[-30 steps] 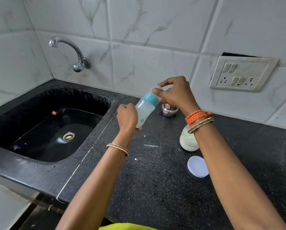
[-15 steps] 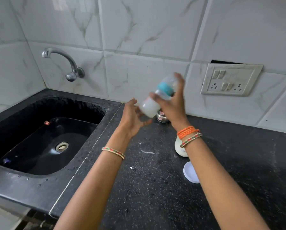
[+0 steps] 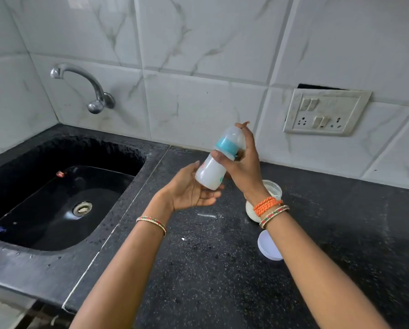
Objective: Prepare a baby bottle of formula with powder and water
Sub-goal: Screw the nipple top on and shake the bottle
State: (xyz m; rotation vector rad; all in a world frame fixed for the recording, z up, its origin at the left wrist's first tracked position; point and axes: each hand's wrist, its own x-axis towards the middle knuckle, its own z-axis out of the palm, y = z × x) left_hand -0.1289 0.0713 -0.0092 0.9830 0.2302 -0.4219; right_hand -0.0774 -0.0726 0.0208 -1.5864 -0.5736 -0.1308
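A baby bottle (image 3: 213,170) with a teal collar and clear cap holds white liquid and tilts to the upper right above the black counter. My right hand (image 3: 245,162) is wrapped around its neck and collar. My left hand (image 3: 189,189) lies palm up with fingers spread, and the bottle's base rests against the fingers. Behind my right wrist stands an uncapped white powder jar (image 3: 271,189), partly hidden. Its round white lid (image 3: 268,244) lies flat on the counter nearer to me.
A black sink (image 3: 63,200) with a metal drain fills the left, under a wall tap (image 3: 84,85). The speckled black counter (image 3: 222,269) has a white powder smear. A switch and socket plate (image 3: 324,112) sits on the tiled wall at right.
My left hand let go of the bottle's body and opened beneath it. My right hand swung the bottle up and then back down onto the left fingers.
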